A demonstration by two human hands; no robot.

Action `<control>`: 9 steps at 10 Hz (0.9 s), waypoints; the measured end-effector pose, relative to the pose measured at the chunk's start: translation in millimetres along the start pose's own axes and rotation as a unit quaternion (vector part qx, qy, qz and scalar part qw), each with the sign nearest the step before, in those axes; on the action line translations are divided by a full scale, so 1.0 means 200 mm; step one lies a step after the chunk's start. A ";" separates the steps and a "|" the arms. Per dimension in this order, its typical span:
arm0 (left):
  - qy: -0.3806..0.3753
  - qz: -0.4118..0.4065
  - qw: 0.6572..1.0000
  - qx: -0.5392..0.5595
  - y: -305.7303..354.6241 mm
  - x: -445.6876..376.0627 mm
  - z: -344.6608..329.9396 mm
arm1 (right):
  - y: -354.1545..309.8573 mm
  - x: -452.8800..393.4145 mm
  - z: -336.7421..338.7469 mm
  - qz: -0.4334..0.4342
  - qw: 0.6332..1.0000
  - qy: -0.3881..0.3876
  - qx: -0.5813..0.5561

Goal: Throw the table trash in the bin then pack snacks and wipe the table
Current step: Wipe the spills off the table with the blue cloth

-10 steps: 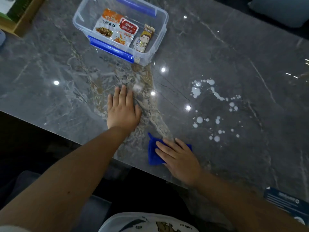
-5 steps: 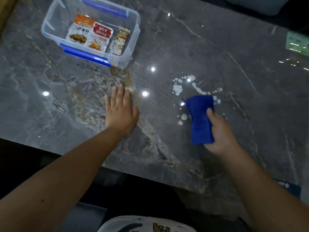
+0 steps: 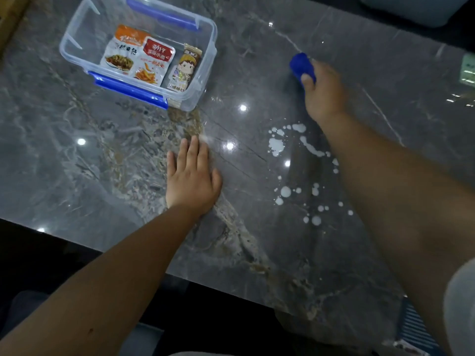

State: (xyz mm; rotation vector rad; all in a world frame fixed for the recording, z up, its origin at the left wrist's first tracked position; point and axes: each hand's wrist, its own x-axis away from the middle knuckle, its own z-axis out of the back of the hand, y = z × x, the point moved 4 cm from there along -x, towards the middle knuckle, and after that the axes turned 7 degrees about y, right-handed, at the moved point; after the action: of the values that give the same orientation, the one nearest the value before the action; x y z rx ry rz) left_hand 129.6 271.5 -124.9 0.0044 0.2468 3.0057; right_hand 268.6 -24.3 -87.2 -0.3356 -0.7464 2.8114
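White spill point(image 3: 295, 170) dots the grey marble table point(image 3: 102, 155); right hand point(image 3: 324, 95) grip closed on blue cloth point(image 3: 301, 65).

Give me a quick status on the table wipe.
Right hand grips blue cloth beyond the white spill. Left hand flat on table. Spill unwiped; nothing blocking.

grey veined marble table point(image 3: 257, 60), blue cloth point(image 3: 300, 65), white spill drops point(image 3: 276, 146), clear box point(image 3: 77, 42) with blue clips.
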 end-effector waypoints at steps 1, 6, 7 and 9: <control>0.003 0.002 1.000 -0.003 0.00 0.00 0.00 | -0.04 0.01 -0.13 0.087 0.986 -0.097 0.100; 0.000 0.002 1.000 0.005 0.00 0.00 0.01 | -0.17 0.71 -0.12 0.235 0.940 -0.197 0.149; -0.002 0.001 1.000 0.003 0.00 0.00 0.00 | -0.19 0.86 -0.10 0.246 0.936 -0.202 0.150; 0.001 -0.002 1.000 0.001 0.00 0.00 0.01 | -0.21 1.16 -0.05 0.259 0.920 -0.246 0.160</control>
State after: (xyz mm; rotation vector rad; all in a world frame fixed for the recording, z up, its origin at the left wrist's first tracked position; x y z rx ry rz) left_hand 129.2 272.2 -124.0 0.0001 0.2492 3.0017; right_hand 56.9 77.5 -112.3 0.2918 -0.2768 3.5069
